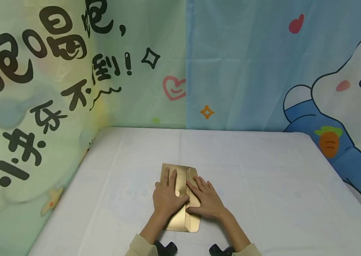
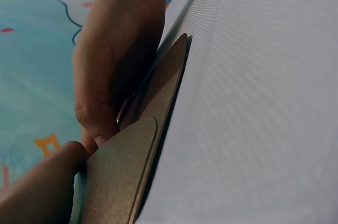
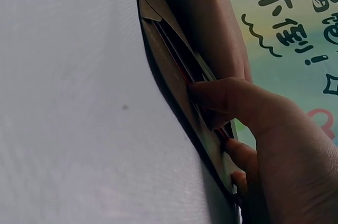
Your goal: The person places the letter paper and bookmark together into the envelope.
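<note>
A gold envelope (image 1: 175, 223) lies on the white table, its flap (image 1: 194, 224) folded out along the right side. On the envelope's body rests my left hand (image 1: 168, 198), fingers stretched forward and thumb towards the fold. My right hand (image 1: 208, 202) lies over the flap with its fingers spread and the fingertips near the fold line. The right wrist view shows the thumb and fingers touching the envelope (image 3: 163, 57) along its slightly gaping mouth, where a thin red edge shows. Seen from the left wrist, the envelope (image 2: 119, 174) partly hides the left fingers.
White cloth covers the table (image 1: 270, 199) all round the envelope. Two black objects (image 1: 166, 249) sit near the wrists at the front. Printed curtains (image 1: 238, 71) hang behind the table and along its left side.
</note>
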Demonstrator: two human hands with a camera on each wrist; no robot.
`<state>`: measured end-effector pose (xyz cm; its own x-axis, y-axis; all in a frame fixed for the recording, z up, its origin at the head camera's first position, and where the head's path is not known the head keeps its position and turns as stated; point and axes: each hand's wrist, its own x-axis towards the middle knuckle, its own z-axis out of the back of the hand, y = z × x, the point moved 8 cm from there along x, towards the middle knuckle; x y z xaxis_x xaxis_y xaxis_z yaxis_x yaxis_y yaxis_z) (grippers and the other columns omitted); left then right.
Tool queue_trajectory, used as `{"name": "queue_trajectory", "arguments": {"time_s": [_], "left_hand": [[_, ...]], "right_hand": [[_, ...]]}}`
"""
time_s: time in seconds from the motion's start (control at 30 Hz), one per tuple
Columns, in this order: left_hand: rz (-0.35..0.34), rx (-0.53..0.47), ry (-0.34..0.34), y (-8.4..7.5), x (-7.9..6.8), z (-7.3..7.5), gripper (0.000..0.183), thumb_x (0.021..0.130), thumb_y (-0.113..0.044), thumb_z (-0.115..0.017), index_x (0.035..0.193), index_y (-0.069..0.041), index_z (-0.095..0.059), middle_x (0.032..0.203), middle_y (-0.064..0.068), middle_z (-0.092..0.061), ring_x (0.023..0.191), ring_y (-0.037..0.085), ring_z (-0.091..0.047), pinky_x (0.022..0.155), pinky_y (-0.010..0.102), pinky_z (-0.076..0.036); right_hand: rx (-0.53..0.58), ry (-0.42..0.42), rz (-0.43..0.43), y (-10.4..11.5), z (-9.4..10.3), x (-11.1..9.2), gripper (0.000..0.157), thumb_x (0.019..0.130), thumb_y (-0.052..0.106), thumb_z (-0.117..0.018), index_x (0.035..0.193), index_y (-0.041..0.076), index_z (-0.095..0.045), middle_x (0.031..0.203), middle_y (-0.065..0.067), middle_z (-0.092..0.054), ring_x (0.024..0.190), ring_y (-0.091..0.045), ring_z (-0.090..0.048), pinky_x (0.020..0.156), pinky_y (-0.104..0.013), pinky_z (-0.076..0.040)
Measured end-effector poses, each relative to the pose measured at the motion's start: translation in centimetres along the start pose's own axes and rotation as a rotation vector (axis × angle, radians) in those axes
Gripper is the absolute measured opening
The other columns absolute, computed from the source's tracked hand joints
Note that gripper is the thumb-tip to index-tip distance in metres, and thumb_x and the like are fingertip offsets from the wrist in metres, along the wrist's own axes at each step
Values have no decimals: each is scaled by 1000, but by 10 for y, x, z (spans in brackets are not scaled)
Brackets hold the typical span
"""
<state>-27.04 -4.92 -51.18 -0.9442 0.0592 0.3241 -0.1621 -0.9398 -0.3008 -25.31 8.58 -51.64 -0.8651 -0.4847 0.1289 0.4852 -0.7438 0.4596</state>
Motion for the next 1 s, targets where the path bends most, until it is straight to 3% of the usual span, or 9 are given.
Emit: {"name": "queue_trajectory", "arguments": {"time_s": [0.4, 0.73, 1.0], "left_hand": [[2, 1, -4, 2, 1, 0, 94, 62, -59, -60, 144, -21, -34, 150, 6, -25, 74, 26, -47, 47, 26, -34], [-14, -16, -46, 1, 0, 3, 93, 60, -57, -62, 142, -19, -38, 148, 7, -29, 73, 26, -45, 47, 26, -34], [-23, -1, -42, -2, 0, 2, 90, 63, -58, -60, 141, -18, -40, 149, 9, -27, 91, 35, -44, 73, 40, -39]], "right_hand": [[0, -9, 12, 0, -1, 1, 88, 73, 59, -59, 144, 14, -34, 149, -17, -22, 138, -33, -12, 107, -52, -7], [-2, -18, 10, -2, -2, 1, 88, 72, 60, -60, 144, 16, -34, 150, -17, -22, 138, -33, -13, 107, -51, -8], [3, -35, 26, -2, 1, -1, 90, 73, 59, -60, 144, 11, -34, 149, -17, -23, 137, -34, -16, 106, -52, -10]]}}
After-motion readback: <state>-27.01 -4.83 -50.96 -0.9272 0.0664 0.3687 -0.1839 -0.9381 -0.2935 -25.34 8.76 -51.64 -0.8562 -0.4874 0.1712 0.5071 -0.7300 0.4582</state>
